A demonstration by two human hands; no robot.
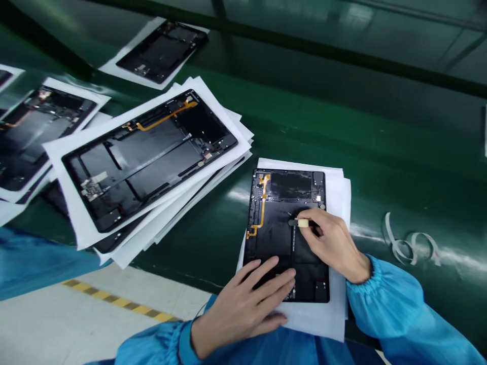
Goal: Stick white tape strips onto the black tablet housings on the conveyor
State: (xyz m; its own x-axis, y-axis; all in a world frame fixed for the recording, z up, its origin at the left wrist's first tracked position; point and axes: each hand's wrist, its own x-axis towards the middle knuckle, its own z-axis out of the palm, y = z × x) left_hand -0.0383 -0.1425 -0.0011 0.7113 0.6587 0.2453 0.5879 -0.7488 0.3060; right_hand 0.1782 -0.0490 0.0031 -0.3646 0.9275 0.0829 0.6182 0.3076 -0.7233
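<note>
**Single head-worn view above a green bench**

One camera, worn on the person's head, looked forward and steeply down onto the green bench (380,147). It was set near the work — close enough that small parts inside the opened device (277,218) could be told apart. The left hand (247,304) and right hand (333,238) lay below the center, their blue sleeves (395,304) entering from the lower and right edges. The outlook was tilted, the bench's far side sloping down rightward. Coverage was broad — reaching a stack of devices (155,157) at left and pale floor (72,324) at lower left.
</note>
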